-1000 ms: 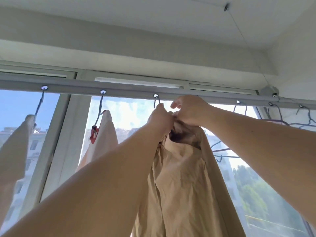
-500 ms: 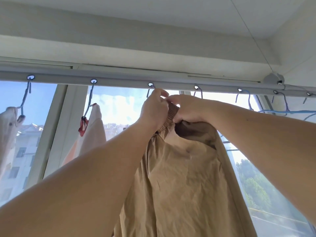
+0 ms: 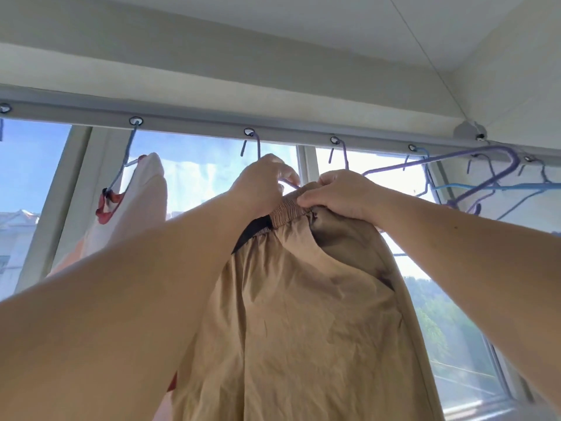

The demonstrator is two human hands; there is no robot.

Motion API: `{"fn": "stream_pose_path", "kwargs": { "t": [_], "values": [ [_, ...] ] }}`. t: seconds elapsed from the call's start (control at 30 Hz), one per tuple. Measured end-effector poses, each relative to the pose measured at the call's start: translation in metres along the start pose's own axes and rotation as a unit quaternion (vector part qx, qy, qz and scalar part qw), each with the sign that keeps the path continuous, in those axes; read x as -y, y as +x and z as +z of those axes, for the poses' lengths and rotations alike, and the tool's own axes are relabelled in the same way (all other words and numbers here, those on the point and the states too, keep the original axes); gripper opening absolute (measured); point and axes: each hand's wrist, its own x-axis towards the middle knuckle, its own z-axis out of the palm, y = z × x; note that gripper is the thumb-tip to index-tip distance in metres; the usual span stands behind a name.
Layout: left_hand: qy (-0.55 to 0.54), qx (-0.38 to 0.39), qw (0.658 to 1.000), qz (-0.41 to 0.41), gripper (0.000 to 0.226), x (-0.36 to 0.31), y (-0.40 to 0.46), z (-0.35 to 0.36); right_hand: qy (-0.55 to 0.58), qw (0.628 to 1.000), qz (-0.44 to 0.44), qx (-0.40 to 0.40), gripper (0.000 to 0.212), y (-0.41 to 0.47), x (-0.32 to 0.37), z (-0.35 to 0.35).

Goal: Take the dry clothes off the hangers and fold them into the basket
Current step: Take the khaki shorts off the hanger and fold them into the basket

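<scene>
While both arms are reaching up toward the drying rail point(image 3: 194, 124) above the window, the person is working at the top of a pair of tan trousers point(image 3: 303, 314) that is hanging straight down at the middle of the view. The left hand point(image 3: 258, 186) is curling its fingers around the thin purple hanger point(image 3: 288, 183) just at eleven o'clock of the elastic waistband point(image 3: 288, 209), so its grip is closing on the hanger wire. The right hand point(image 3: 340, 196) is pinching the waistband at its one o'clock end, fingers bunching the gathered fabric, so that grip is holding the trousers. The two hands are nearly touching above the waistband. The hanger's hook point(image 3: 254, 144) is sitting in a round eyelet of the rail at twelve o'clock of the left hand.

At nine o'clock of the trousers a white garment point(image 3: 142, 202) is hanging on a hanger with red clips point(image 3: 106, 205). At two o'clock, several bare purple and blue hangers point(image 3: 485, 180) are dangling from further eyelets, tilted and overlapping. Through the glass, sky, a building at far left and green trees at lower right are showing.
</scene>
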Motion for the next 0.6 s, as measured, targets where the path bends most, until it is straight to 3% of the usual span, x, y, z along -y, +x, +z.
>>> {"fn": "stream_pose_path", "kwargs": {
  "t": [0.1,0.23,0.4,0.6],
  "values": [
    [0.022,0.019,0.998,0.059,0.022,-0.006,-0.004,-0.003,0.048,0.997,-0.02,-0.054,0.027,-0.003,-0.01,-0.001],
    [0.091,0.052,0.989,0.106,0.026,-0.009,-0.005,-0.009,0.023,0.992,-0.086,-0.087,0.025,-0.014,-0.015,-0.003],
    [0.141,0.08,0.98,0.117,0.039,-0.012,-0.005,-0.009,-0.063,0.986,-0.118,-0.096,0.035,-0.034,-0.022,-0.018],
    [0.166,0.062,0.98,0.088,0.048,-0.025,-0.007,-0.01,-0.158,0.967,-0.153,-0.127,0.046,-0.056,-0.024,-0.025]
  ]
}}
